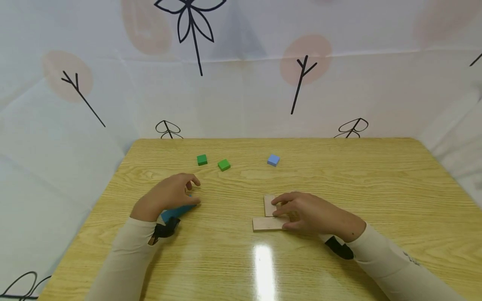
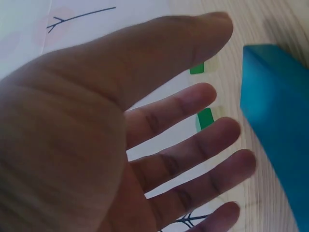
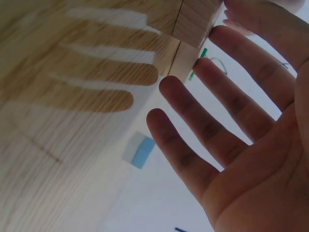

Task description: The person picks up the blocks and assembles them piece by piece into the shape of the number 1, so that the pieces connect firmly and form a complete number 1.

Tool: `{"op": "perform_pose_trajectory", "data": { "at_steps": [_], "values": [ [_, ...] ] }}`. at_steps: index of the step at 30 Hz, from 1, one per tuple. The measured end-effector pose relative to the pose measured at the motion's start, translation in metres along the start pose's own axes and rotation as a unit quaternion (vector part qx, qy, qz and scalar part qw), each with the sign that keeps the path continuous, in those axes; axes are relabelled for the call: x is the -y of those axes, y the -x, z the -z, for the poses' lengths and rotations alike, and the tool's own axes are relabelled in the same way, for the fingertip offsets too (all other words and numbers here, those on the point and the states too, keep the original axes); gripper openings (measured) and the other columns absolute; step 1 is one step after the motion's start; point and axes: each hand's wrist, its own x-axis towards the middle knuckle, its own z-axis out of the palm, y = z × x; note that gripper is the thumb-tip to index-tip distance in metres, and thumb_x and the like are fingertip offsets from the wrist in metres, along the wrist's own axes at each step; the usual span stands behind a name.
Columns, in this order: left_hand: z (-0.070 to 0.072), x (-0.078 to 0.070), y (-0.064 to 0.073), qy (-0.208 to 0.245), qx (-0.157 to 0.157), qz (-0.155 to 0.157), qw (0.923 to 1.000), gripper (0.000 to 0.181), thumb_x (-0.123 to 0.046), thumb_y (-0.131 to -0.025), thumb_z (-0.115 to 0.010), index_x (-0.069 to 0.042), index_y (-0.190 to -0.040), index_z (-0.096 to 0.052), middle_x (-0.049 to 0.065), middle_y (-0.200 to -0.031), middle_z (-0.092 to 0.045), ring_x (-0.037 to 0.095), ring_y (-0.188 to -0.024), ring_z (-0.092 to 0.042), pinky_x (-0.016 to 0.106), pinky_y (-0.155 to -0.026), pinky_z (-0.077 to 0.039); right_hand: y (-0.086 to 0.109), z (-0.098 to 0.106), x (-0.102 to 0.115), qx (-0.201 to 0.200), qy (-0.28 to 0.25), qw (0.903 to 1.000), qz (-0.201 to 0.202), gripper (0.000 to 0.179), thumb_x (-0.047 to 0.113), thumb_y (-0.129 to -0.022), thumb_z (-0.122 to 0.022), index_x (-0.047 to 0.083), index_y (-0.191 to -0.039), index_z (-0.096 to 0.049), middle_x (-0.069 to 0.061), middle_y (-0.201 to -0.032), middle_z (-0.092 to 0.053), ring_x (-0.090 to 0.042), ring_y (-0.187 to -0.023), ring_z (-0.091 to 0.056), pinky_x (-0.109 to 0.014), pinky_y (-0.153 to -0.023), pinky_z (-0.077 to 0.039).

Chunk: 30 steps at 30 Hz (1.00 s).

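Note:
My left hand [image 1: 165, 195] hovers over a blue block [image 1: 176, 213], its fingers spread and nothing in them. The left wrist view shows that block with a slanted face [image 2: 277, 121] beside the fingertips. Two pale wooden planks lie on the table at right angles: one plank [image 1: 265, 225] runs sideways, and the other plank [image 1: 268, 205] points away from its back edge. At their right side is my right hand [image 1: 312, 212], thumb by the sideways plank and fingertips at the other. Its fingers are nearly straight in the right wrist view. The right part of the planks is hidden behind this hand.
Toward the back of the wood-grain table [image 1: 357, 175] lie a dark green block [image 1: 202, 159], a lighter green block [image 1: 224, 165] and a light blue block [image 1: 273, 160]. A patterned white cloth [image 1: 241, 100] hangs behind the table and along its sides.

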Motion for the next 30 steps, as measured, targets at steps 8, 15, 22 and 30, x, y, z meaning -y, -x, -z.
{"op": "perform_pose_trajectory", "data": {
  "at_steps": [8,15,22,30],
  "values": [
    [0.007,0.011,0.002,0.05,0.035,0.005,0.9981,0.052,-0.034,-0.086,-0.079,-0.009,-0.127,-0.06,0.01,-0.11,-0.066,0.022,-0.097,-0.063,0.043,-0.085,-0.053,0.0,0.001,-0.001,0.002,-0.003,1.0,0.002,0.032,0.023,-0.086,-0.08,0.016,-0.117,-0.075,-0.003,-0.134,-0.063,-0.025,-0.119,-0.063,-0.042,-0.094,-0.054],
    [0.011,0.014,0.006,0.062,0.063,0.02,0.9959,0.042,-0.03,-0.085,-0.08,-0.008,-0.115,-0.06,0.008,-0.103,-0.063,0.019,-0.087,-0.058,0.037,-0.077,-0.05,0.0,0.001,-0.001,0.0,-0.005,1.0,0.005,0.031,0.022,-0.086,-0.08,0.016,-0.117,-0.075,-0.004,-0.133,-0.064,-0.024,-0.117,-0.064,-0.041,-0.093,-0.055],
    [0.014,0.012,0.01,0.064,0.077,0.028,0.9945,0.034,-0.026,-0.085,-0.081,-0.008,-0.106,-0.062,0.006,-0.095,-0.063,0.017,-0.079,-0.056,0.034,-0.071,-0.048,0.0,0.001,-0.001,0.002,-0.005,1.0,0.004,0.032,0.022,-0.086,-0.08,0.016,-0.117,-0.075,-0.004,-0.133,-0.063,-0.025,-0.118,-0.064,-0.041,-0.094,-0.054],
    [0.012,0.012,0.01,0.055,0.075,0.026,0.9953,0.027,-0.026,-0.085,-0.08,-0.008,-0.101,-0.067,0.005,-0.096,-0.065,0.017,-0.085,-0.06,0.036,-0.076,-0.051,0.0,0.0,-0.001,0.001,-0.007,1.0,0.006,0.033,0.022,-0.086,-0.08,0.015,-0.118,-0.075,-0.004,-0.133,-0.064,-0.025,-0.118,-0.064,-0.041,-0.094,-0.055]
  ]
}}
